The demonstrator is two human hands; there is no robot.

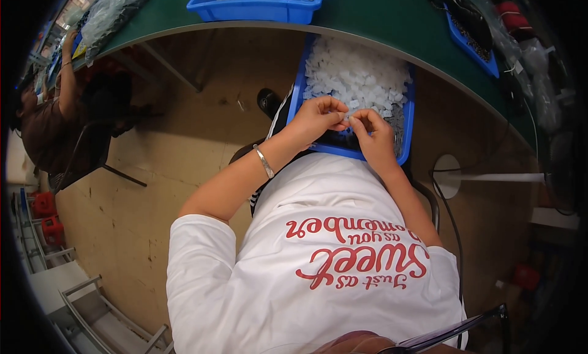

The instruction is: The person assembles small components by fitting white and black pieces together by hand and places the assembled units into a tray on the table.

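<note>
A blue plastic bin point(296, 90) rests at my lap, partly under the table edge. It holds a heap of small translucent white plastic pieces point(355, 69), with small dark pieces point(397, 124) along its near and right side. Over the near part of the bin, my left hand point(317, 118) and my right hand point(375, 138) meet with fingertips pinched. Between them is a small whitish plastic piece point(346, 117), gripped from both sides; its exact shape is too small to make out.
A second blue bin point(257, 12) with white pieces stands on the green table point(361, 11). At the table's right lies a blue tray point(474, 48) of dark bits beside plastic bags. Another person point(55, 124) sits at the left. A white pole point(502, 177) and cable are on the right.
</note>
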